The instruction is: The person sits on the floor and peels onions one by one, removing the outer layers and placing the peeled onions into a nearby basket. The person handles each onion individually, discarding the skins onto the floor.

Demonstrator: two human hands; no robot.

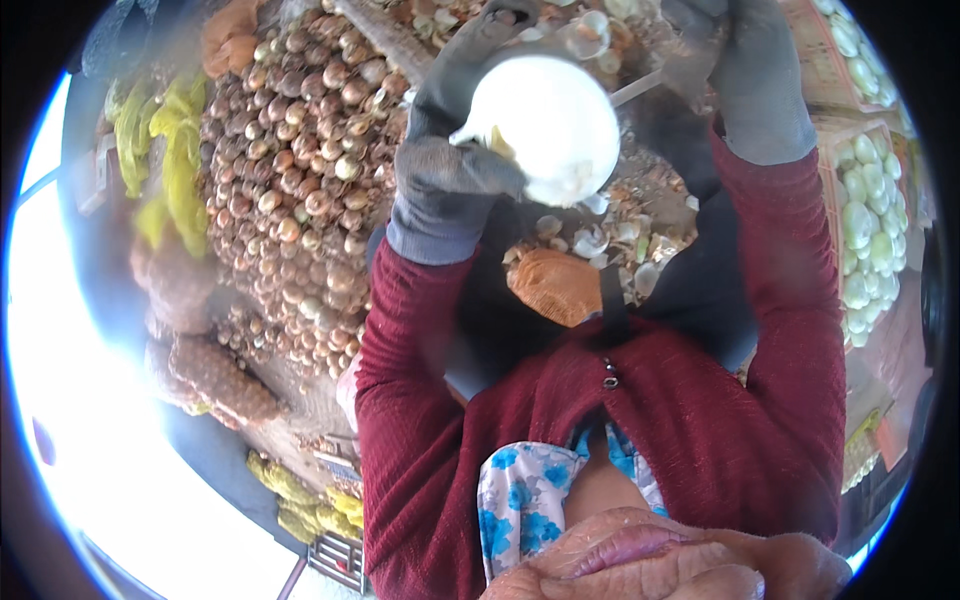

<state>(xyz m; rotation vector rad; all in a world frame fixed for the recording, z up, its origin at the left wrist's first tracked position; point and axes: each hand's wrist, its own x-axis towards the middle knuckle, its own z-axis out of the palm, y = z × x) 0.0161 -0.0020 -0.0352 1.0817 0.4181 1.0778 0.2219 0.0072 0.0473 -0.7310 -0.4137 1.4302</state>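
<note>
In my left hand (457, 150), which wears a grey glove, is a white peeled onion (551, 131) with a pointed end by the thumb. My right hand (712, 52), gloved too, is closed around something at the top edge; a narrow pale blade or tool part (636, 88) sticks out from it towards the onion. What the right fingers hold is partly hidden. Onion skins (592, 241) lie on the ground below the hands, beside an orange mesh bag (556, 285).
A large heap of unpeeled onions (300, 165) spreads at the left, with yellow net bags (180, 127) and a filled mesh sack (221, 379) beyond. At the right stand crates of peeled onions (870, 225). A long bar (382, 39) lies beyond my left hand.
</note>
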